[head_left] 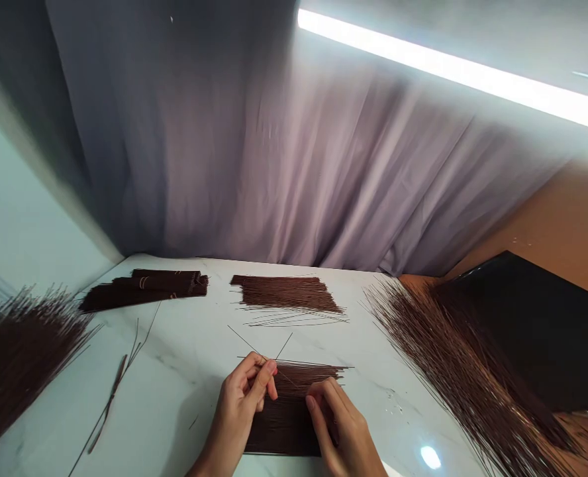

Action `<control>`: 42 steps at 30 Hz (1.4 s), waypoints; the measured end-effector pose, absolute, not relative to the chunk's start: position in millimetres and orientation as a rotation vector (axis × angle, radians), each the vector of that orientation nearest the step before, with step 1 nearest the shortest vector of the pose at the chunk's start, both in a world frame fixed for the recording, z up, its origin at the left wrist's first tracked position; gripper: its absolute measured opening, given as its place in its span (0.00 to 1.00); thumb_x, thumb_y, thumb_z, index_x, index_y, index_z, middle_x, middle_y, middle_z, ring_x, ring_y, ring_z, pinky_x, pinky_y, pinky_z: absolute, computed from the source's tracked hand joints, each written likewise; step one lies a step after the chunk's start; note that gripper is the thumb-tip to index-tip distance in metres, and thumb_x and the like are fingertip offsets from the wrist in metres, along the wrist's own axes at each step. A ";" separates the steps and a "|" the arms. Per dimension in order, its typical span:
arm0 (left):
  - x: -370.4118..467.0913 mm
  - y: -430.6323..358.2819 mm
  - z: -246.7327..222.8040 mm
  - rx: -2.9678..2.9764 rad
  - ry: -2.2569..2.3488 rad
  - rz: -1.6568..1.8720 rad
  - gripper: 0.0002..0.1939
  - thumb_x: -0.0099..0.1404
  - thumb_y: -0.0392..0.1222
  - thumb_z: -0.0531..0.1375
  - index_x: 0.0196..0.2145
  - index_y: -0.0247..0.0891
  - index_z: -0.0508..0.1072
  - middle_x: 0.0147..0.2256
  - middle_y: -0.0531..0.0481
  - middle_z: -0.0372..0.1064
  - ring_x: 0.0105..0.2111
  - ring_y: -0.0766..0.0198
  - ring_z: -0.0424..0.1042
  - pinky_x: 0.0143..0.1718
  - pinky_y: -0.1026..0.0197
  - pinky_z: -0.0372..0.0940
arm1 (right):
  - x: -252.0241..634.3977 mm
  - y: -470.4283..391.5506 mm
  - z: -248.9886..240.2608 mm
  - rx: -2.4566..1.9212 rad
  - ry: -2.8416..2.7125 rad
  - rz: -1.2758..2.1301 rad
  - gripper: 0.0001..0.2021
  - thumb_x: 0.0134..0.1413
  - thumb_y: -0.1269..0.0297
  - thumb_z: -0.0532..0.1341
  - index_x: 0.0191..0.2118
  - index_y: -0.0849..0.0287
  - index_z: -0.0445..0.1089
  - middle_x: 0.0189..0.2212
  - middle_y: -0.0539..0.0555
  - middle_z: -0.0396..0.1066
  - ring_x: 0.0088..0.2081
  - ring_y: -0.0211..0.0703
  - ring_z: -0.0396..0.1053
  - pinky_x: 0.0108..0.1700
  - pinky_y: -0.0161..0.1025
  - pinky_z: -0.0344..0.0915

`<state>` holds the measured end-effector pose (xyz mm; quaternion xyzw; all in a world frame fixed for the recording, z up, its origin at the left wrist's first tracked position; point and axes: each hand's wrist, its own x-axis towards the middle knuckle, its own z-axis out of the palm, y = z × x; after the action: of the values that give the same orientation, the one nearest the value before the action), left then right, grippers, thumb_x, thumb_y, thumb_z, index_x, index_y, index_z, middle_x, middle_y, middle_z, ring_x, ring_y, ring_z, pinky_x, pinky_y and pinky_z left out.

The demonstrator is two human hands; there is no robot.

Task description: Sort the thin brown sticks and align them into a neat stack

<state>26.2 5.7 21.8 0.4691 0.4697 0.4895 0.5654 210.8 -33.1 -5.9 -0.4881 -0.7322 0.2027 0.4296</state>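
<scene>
My left hand pinches thin dark brown sticks between thumb and forefinger, and they cross and jut out past the fingertips. Below both hands lies a flat layer of the same sticks, lined up side by side on the table. My right hand hovers over the right end of this layer, its thumb and forefinger pressed together. Whatever it holds, if anything, is too fine to make out. Beyond the hands sits a second row of sticks, with a few loose ones along its near edge.
Dark bundles lie at the table's back left. A big heap of sticks fills the left edge, another heap the right, beside a black sheet. A small tied bunch rests on the white table. A curtain hangs behind.
</scene>
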 end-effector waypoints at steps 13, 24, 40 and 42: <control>25.5 -0.9 20.1 1.146 1.073 1.100 0.21 0.67 0.59 0.61 0.31 0.36 0.74 0.20 0.55 0.65 0.20 0.69 0.55 0.22 0.67 0.51 | 223.0 -26.4 10.6 -1.243 -1.796 0.625 0.12 0.73 0.60 0.51 0.36 0.55 0.66 0.29 0.50 0.66 0.30 0.40 0.67 0.31 0.33 0.64; 26.3 3.2 16.1 1.100 1.058 1.134 0.24 0.63 0.63 0.64 0.31 0.36 0.75 0.19 0.54 0.67 0.18 0.71 0.54 0.19 0.69 0.50 | 218.7 -30.2 8.8 -1.260 -1.795 0.671 0.11 0.73 0.60 0.51 0.37 0.55 0.65 0.31 0.51 0.69 0.31 0.40 0.68 0.32 0.34 0.64; 32.0 -16.1 25.5 1.487 0.959 0.691 0.21 0.70 0.57 0.57 0.26 0.39 0.72 0.17 0.55 0.66 0.21 0.65 0.57 0.26 0.63 0.51 | 245.3 5.6 82.0 -1.084 -2.117 0.797 0.08 0.69 0.64 0.55 0.38 0.55 0.70 0.34 0.53 0.72 0.37 0.43 0.68 0.39 0.38 0.66; 30.5 -11.5 29.7 1.515 1.033 0.759 0.22 0.72 0.56 0.55 0.26 0.39 0.71 0.21 0.54 0.67 0.24 0.64 0.60 0.29 0.63 0.53 | 238.9 -11.0 79.8 -1.040 -2.162 0.667 0.08 0.69 0.69 0.53 0.41 0.54 0.69 0.35 0.54 0.72 0.37 0.44 0.68 0.40 0.39 0.66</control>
<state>30.5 -11.5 29.7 0.6391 0.4360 0.3204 0.5467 238.9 -11.0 79.8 -0.3956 -0.8226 0.2536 0.3202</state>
